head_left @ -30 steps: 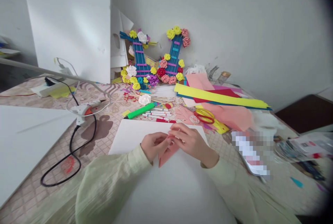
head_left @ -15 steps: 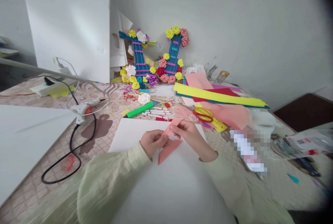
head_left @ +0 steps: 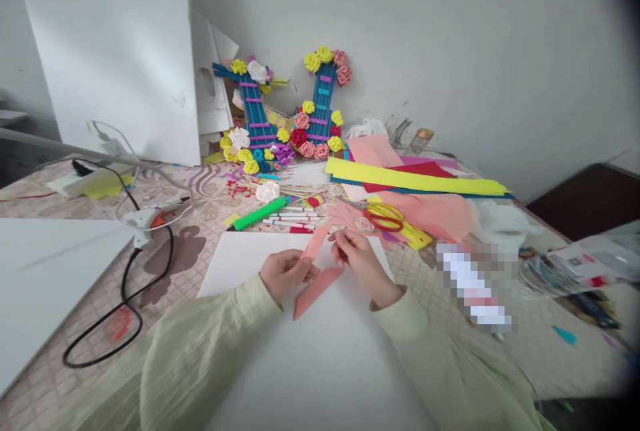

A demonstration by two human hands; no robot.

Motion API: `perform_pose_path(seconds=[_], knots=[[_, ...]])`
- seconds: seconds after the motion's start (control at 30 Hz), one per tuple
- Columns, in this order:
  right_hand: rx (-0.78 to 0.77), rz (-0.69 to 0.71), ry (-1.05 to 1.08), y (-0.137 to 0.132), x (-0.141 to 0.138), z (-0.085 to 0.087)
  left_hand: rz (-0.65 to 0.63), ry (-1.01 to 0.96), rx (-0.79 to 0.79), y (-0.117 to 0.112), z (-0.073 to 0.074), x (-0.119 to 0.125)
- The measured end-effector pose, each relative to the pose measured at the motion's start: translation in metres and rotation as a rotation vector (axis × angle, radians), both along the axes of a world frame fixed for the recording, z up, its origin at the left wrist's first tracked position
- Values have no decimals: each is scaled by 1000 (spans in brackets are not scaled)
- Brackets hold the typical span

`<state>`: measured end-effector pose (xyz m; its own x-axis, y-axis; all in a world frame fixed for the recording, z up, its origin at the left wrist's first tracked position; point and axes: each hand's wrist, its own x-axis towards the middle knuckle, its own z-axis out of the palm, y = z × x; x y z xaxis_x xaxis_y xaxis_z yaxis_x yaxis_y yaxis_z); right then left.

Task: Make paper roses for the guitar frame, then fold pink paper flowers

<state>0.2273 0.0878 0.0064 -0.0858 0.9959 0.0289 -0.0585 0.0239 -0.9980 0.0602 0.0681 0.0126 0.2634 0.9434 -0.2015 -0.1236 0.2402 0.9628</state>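
Note:
My left hand pinches a narrow pink crepe paper strip between thumb and fingers. The strip slants up and to the right, its far end free. My right hand is just right of the strip, thumb and fingers curled together. Whatever its fingertips may hold is too small to make out. A second pink paper strip, folded or layered, lies slanted below the hands, its upper end near my right fingers. Under both hands is a white board.
Red-handled scissors, several markers and a green roll lie beyond the board. Coloured paper sheets are piled at back right. Flower-decorated letters stand by the wall. A glue gun with a black cord is at left.
My right fingers have let go of the strip's upper end and moved slightly right of it. My left hand keeps its hold. The whole view has shifted a little.

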Motion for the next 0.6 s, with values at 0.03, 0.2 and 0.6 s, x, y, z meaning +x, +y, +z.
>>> perform_pose_path(seconds=[0.03,0.2,0.6], knots=[[-1,-4,-1,0,2,-2,7,-1,-1,0,1,0],[146,-149,5,2,13,-2,19,0,11,-1,2,-1],[233,85,-341,-17,9,9,-21,75,114,7,11,-2]])
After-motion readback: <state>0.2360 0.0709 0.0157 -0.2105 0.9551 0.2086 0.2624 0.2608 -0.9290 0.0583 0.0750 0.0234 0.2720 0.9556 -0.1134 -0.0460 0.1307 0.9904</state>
